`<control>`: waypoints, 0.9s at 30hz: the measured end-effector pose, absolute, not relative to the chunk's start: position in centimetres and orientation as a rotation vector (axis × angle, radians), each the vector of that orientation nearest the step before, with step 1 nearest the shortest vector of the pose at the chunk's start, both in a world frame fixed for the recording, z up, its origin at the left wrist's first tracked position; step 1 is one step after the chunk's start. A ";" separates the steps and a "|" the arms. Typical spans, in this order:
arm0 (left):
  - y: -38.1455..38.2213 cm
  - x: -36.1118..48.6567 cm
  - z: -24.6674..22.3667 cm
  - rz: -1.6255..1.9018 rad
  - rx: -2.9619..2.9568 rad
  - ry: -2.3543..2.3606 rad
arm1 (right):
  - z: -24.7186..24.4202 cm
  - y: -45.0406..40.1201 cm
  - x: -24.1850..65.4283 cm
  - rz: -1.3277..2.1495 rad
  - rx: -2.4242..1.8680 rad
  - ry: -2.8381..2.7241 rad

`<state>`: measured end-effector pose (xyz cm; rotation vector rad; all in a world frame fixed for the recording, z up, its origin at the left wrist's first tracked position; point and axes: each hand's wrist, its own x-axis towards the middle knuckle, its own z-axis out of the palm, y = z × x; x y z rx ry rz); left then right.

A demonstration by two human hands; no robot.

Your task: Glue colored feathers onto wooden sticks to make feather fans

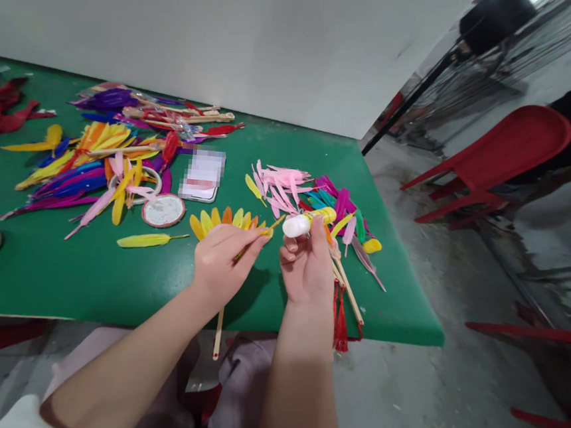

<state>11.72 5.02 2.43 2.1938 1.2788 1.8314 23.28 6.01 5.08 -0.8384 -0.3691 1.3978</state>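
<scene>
My left hand (pixel 224 258) is closed in a pinch on a slim yellow feather (pixel 275 225), its tip pointing toward the right hand. Beneath that hand lies a feather fan (pixel 206 222) of yellow and orange feathers, partly covered; a wooden handle (pixel 218 335) sticks out past the table's front edge. In my right hand (pixel 308 266) is a glue bottle (pixel 297 226), white at the end facing left and yellow at the other. The bottle is tilted on its side above the table, close to the feather's tip.
Pink feathers (pixel 285 184) and purple feathers (pixel 341 202) lie beyond the right hand, with wooden sticks and red tassels (pixel 340 322) nearer. To the left are a phone (pixel 203 175), a round white disc (pixel 163 210), a loose yellow-green feather (pixel 146 240) and mixed feather fans (pixel 101 144). A red chair (pixel 511 150) stands right.
</scene>
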 end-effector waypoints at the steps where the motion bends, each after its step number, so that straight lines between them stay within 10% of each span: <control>1: 5.1 11.7 2.5 1.846 2.170 1.306 | 5.1 6.0 23.2 1.402 -0.844 -0.363; 27: 5.3 11.5 2.4 1.762 2.212 1.299 | 4.9 6.1 23.0 1.398 -0.861 -0.386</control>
